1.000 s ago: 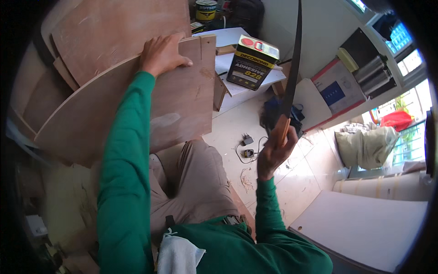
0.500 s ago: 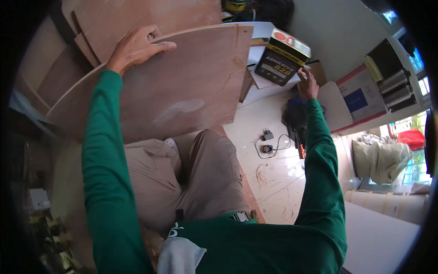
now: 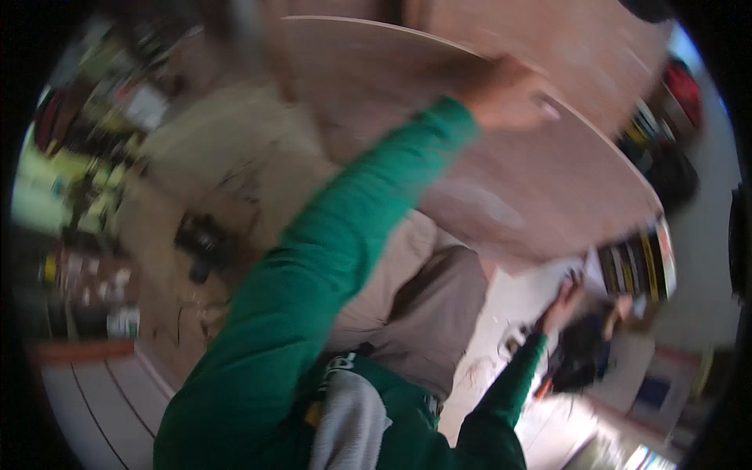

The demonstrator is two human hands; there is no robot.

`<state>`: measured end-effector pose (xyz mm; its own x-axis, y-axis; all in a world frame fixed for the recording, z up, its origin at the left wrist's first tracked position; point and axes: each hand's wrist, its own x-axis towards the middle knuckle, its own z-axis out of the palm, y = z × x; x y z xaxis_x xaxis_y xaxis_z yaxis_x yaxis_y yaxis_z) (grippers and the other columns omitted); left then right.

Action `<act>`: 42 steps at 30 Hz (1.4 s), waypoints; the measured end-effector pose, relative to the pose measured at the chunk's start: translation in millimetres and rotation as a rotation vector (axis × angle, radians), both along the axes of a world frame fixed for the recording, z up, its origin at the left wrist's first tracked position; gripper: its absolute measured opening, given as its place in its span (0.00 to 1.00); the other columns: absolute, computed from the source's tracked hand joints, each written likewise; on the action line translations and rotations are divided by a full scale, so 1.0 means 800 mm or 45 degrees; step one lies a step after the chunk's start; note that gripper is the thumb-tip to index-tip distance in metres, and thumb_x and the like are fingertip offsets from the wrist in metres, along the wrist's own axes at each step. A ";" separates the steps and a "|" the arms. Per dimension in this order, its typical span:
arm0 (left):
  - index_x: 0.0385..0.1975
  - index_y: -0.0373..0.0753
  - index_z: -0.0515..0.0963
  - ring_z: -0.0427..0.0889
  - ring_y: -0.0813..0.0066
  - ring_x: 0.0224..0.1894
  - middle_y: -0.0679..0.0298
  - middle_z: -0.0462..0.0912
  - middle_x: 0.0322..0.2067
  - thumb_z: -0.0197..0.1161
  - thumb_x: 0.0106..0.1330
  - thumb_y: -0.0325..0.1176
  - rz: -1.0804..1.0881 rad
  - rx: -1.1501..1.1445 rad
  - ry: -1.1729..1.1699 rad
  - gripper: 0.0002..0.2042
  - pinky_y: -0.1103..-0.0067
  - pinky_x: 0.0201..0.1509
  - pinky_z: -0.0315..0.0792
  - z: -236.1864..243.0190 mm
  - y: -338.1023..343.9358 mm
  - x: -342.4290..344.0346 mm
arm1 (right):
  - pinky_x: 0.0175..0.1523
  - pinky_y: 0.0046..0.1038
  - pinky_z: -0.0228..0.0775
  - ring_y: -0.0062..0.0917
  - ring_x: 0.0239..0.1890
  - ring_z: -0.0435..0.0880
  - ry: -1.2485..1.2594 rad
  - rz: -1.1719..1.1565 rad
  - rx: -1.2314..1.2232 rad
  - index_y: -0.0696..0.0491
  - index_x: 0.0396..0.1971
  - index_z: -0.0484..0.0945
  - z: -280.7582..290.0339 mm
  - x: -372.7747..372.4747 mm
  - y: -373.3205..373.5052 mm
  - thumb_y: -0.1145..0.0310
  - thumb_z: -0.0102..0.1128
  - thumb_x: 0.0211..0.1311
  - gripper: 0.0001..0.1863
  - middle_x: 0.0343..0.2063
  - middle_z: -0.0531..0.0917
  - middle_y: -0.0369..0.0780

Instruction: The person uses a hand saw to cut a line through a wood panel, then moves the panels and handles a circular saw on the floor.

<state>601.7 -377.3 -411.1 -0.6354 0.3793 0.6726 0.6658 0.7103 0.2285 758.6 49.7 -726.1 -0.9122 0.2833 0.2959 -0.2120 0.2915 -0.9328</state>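
Note:
A large brown wooden panel [image 3: 501,180] with a curved upper edge stands upright in front of my legs. My left hand [image 3: 513,98], blurred by motion, grips that upper edge, its thumb on the near face. Lower down on the right is my right hand [image 3: 560,301], also soft with blur. It appears empty, its fingers raised and loosely apart. Just beyond it, apart from the fingers, a black and yellow rectangular metal can [image 3: 633,268] stands tilted in view beside the panel's right corner.
Another wooden sheet [image 3: 564,47] is behind the panel. A dark bag-like bundle [image 3: 576,352] and a cable [image 3: 513,341] lie on the floor at right. A dark power tool [image 3: 202,239] rests on the left. Shelving with blurred clutter [image 3: 94,274] stands at far left.
The view has swung left, so the panel and can sit farther right. My right hand has come away from the can. My left hand remains on the panel's edge.

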 end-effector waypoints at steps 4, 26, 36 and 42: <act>0.52 0.41 0.90 0.90 0.48 0.54 0.49 0.92 0.48 0.79 0.59 0.50 0.011 0.218 0.088 0.25 0.57 0.63 0.80 -0.032 -0.031 0.035 | 0.82 0.49 0.60 0.44 0.77 0.69 0.194 0.043 -0.014 0.55 0.83 0.56 0.088 -0.037 -0.067 0.50 0.54 0.86 0.38 0.78 0.67 0.54; 0.34 0.39 0.85 0.87 0.53 0.45 0.56 0.88 0.35 0.81 0.55 0.58 0.129 0.224 0.090 0.26 0.58 0.59 0.72 0.000 -0.129 0.134 | 0.84 0.60 0.54 0.53 0.82 0.60 -0.578 -0.045 -0.552 0.58 0.82 0.58 -0.048 0.096 0.015 0.39 0.57 0.80 0.47 0.79 0.61 0.64; 0.36 0.39 0.85 0.83 0.59 0.44 0.62 0.87 0.38 0.84 0.59 0.48 0.348 0.075 -0.022 0.19 0.67 0.55 0.69 0.018 -0.122 0.196 | 0.63 0.47 0.82 0.51 0.64 0.84 -0.941 -0.037 0.271 0.53 0.78 0.60 -0.206 0.238 -0.098 0.59 0.84 0.59 0.52 0.65 0.80 0.60; 0.42 0.40 0.87 0.82 0.61 0.43 0.64 0.87 0.40 0.81 0.67 0.49 0.694 0.085 -0.026 0.18 0.66 0.59 0.71 0.036 -0.130 0.224 | 0.71 0.56 0.72 0.59 0.69 0.75 -1.177 0.003 0.679 0.53 0.83 0.53 -0.200 0.254 -0.151 0.52 0.79 0.58 0.59 0.72 0.72 0.56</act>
